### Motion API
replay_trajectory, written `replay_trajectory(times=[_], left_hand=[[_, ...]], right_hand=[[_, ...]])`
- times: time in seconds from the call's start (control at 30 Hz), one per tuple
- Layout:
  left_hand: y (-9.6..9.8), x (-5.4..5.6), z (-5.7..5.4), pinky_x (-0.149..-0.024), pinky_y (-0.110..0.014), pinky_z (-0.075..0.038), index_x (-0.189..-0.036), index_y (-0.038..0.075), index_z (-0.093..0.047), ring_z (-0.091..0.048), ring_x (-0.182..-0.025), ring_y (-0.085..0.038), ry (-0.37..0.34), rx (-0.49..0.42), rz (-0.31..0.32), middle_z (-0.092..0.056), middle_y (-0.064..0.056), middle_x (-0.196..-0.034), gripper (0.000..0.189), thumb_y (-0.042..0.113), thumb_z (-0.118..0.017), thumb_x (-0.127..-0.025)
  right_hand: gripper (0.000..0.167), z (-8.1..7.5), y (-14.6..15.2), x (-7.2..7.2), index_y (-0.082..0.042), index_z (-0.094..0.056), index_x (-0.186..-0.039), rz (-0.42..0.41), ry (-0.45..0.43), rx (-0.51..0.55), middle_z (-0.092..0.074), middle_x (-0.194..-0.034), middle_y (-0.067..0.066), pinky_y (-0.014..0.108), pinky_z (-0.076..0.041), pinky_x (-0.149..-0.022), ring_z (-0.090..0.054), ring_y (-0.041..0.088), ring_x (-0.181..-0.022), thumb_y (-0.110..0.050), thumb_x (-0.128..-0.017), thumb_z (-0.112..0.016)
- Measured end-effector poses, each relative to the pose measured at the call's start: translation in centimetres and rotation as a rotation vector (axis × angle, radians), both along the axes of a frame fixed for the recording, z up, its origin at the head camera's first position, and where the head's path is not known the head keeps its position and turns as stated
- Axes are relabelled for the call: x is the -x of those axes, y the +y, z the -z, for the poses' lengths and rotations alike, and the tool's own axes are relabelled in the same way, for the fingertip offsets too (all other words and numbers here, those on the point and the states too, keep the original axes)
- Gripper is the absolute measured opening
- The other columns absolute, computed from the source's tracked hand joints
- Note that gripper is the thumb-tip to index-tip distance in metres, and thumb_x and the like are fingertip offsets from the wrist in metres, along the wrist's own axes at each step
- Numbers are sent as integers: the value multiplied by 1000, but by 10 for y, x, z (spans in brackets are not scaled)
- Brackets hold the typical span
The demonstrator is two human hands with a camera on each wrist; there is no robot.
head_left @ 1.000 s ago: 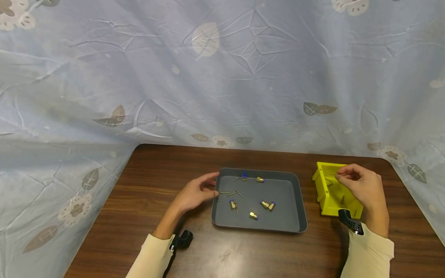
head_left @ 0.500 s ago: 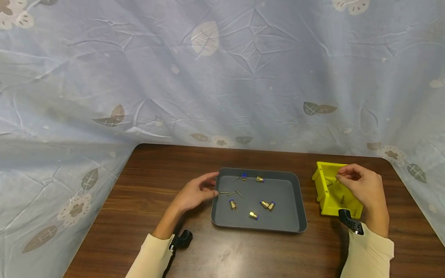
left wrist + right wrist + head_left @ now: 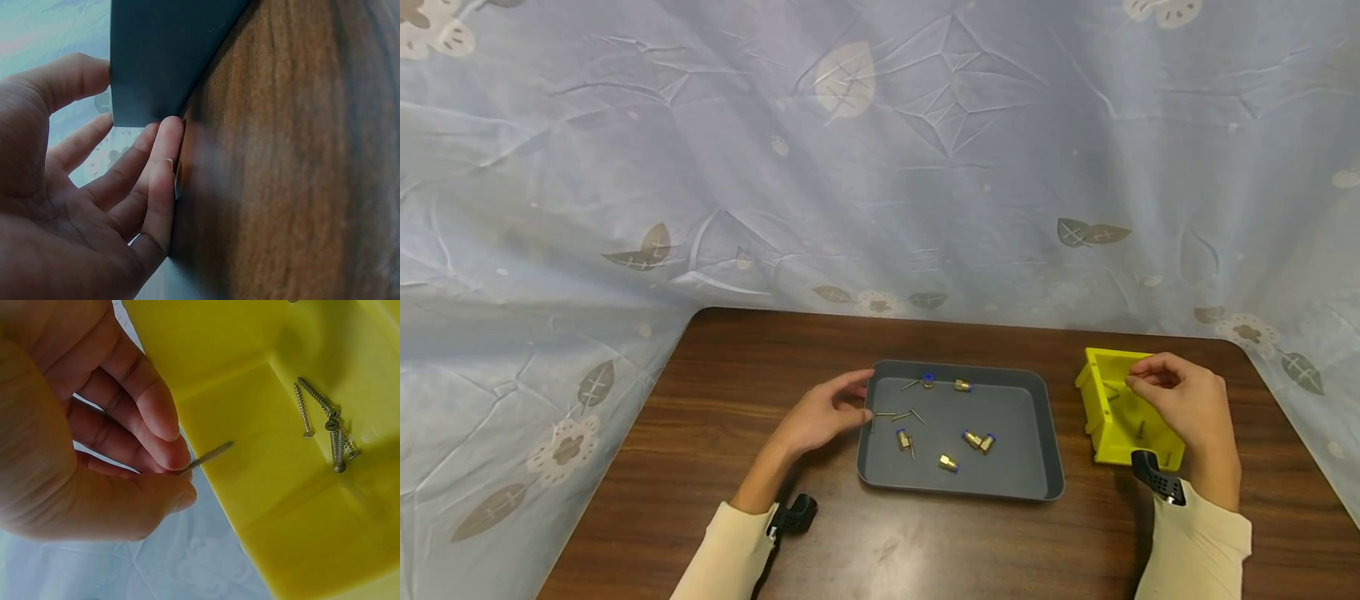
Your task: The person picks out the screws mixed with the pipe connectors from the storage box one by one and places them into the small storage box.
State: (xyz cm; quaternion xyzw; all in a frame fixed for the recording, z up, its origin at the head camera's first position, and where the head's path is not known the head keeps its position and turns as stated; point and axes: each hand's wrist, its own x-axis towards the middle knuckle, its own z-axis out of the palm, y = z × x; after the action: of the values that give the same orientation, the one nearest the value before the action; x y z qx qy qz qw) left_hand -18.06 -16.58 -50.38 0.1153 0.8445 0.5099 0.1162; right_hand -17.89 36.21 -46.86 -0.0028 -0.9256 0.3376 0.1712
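Observation:
At the right, my right hand [image 3: 1183,408] is over a yellow bin [image 3: 1099,417]. Its thumb and fingertips pinch a screw [image 3: 214,453], whose threaded tip points out over the bin in the right wrist view. Several screws [image 3: 302,409] lie in the bin. My left hand [image 3: 820,417] is at the left edge of a grey tray [image 3: 1022,417]. In the left wrist view, its thumb and fairly straight fingers touch the tray's outer wall [image 3: 150,69]. Several screws [image 3: 901,416] and brass fittings with blue collars [image 3: 948,463] lie scattered in the tray.
The tray and bin stand apart on a dark brown wooden table [image 3: 760,350]. Behind the table hangs a pale blue patterned cloth [image 3: 887,167]. Each wrist wears a small black camera, such as the left wrist camera [image 3: 795,515].
The head view has shifted very slightly. Both hands keep their places, and the tray, bin and small parts look the same.

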Motion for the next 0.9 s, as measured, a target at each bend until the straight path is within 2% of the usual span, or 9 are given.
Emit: replay_trajectory(times=[0.4, 0.9], left_hand=[[-1, 1, 0, -81, -38, -53, -161, 11, -58, -70, -95, -21, 13, -8, 13, -71, -18, -136, 67, 16, -82, -99], [1, 1, 1, -79, -37, -53, -161, 11, -58, -70, -94, -20, 22, -4, 12, -71, -18, -137, 66, 16, -82, -99]], right_hand=[[9, 1, -1, 2, -4, -81, -97, -19, 29, -9, -75, -82, 1, 14, -44, -64, -58, -7, -71, -10, -93, -87], [8, -2, -16, 5, -5, -80, -101, -87, 69, 15, -77, -89, 8, 12, -48, -65, -61, -9, -74, -7, -94, -85]])
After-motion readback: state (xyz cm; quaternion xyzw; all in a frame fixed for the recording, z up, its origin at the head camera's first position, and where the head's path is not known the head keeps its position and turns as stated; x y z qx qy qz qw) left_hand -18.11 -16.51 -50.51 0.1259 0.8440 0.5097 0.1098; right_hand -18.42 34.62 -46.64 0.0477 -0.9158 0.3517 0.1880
